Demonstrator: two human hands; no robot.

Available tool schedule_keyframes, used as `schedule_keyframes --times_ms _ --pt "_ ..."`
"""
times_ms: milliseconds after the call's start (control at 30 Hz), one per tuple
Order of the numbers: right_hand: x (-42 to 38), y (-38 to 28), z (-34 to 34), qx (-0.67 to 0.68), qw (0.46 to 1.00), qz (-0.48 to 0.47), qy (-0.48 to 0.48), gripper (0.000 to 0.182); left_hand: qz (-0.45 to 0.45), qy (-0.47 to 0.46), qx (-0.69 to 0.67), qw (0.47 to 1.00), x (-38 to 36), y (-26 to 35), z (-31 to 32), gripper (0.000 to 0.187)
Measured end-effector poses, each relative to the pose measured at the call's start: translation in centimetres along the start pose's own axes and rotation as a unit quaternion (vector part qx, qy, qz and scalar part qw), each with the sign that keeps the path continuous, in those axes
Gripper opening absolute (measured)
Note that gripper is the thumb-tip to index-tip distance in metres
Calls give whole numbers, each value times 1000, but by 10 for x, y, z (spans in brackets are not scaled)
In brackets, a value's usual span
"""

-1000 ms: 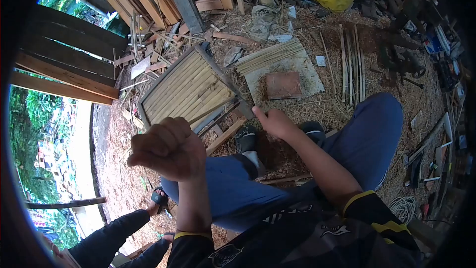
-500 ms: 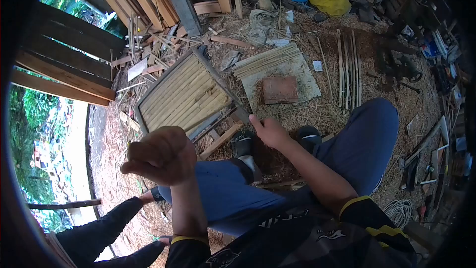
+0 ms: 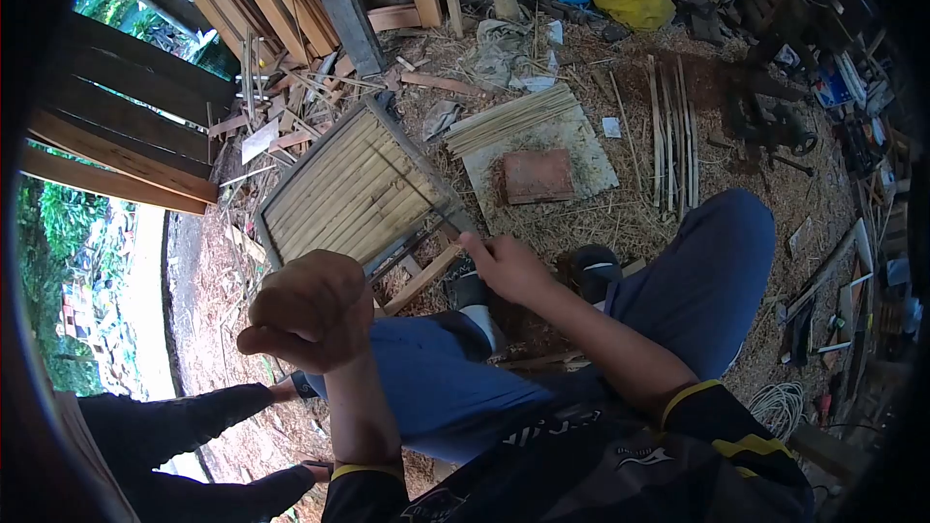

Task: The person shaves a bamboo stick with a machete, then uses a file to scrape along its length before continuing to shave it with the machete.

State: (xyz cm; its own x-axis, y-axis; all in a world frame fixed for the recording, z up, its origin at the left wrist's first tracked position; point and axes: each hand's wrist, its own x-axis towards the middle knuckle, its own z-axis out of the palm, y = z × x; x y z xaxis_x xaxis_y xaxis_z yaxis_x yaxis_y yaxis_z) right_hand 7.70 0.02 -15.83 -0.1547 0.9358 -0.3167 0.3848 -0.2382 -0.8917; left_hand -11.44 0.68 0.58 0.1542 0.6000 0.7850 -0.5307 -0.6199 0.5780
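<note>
My left hand (image 3: 308, 312) is raised close to the camera, fingers curled into a fist; whatever may be inside it is hidden. My right hand (image 3: 504, 266) is closed round the end of a thin, dark knife-like tool (image 3: 405, 180), which points up and left. Behind the tool, a wooden-framed panel (image 3: 339, 199) filled with rows of pale bamboo-like slats stands tilted near my feet. Right of the panel, a reddish block (image 3: 539, 176) lies on a pale board (image 3: 598, 160), with a bundle of thin strips (image 3: 513, 121) along the board's far edge.
Several long strips (image 3: 673, 136) lie on the shaving-covered ground at right. Planks (image 3: 281, 0) lean at the back left, near a yellow bag (image 3: 632, 3). Another person's legs (image 3: 194, 416) are at lower left. A coiled cord (image 3: 778, 412) lies at lower right.
My right hand has moved slightly left and the thin tool now shows across the panel. My left fist has turned a little. The view has shifted slightly.
</note>
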Motion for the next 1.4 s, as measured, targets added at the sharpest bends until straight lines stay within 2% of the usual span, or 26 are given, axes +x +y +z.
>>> schedule_keyframes --times_ms 67,167,200,267,400,567,767,867,900,1000,1067,1100,1133,1233,1333,1400 --pt "7 12 6 -32 999 38 0 84 -3 2 3 1000 2 1 -2 62" --pt "15 14 -7 -26 990 134 -32 84 34 81 32 996 2 -2 1 63" --pt "16 11 -12 -15 984 173 -48 83 19 46 15 999 3 -1 -1 63" --pt "9 2 -13 -49 994 95 -25 83 -7 -24 -18 1000 6 2 -9 63" --pt "-7 -23 -13 -24 998 -39 -45 82 -12 -34 -21 999 10 4 -11 63" --pt "12 6 -14 -71 996 50 -23 79 -11 -43 -18 999 12 3 -13 63" --pt "12 4 -13 -82 995 46 -18 80 -1 -30 -2 1000 12 1 -6 63" --pt "20 29 -13 -77 993 86 -33 82 13 44 -8 999 12 -1 -1 65" --pt "23 25 -18 -77 991 103 -34 83 17 9 -13 1000 13 -2 -6 62" --pt "18 17 -20 -30 984 162 -71 84 2 79 19 997 13 -4 -1 56" --pt "20 16 -19 -38 986 155 -49 83 18 221 111 969 21 -7 11 56" --pt "19 14 -18 -41 987 153 -38 83 14 237 85 968 20 -3 10 55" --pt "17 11 -18 -54 991 121 -28 82 8 252 59 966 18 1 6 54" --pt "4 -9 -15 -74 997 25 -16 79 35 206 -40 977 9 1 -6 54" --pt "-15 -42 -14 -43 995 -74 -43 77 38 160 -62 984 4 -1 -9 55" --pt "-28 -59 -17 -10 988 -148 -50 76 20 115 -23 993 3 0 -11 54"
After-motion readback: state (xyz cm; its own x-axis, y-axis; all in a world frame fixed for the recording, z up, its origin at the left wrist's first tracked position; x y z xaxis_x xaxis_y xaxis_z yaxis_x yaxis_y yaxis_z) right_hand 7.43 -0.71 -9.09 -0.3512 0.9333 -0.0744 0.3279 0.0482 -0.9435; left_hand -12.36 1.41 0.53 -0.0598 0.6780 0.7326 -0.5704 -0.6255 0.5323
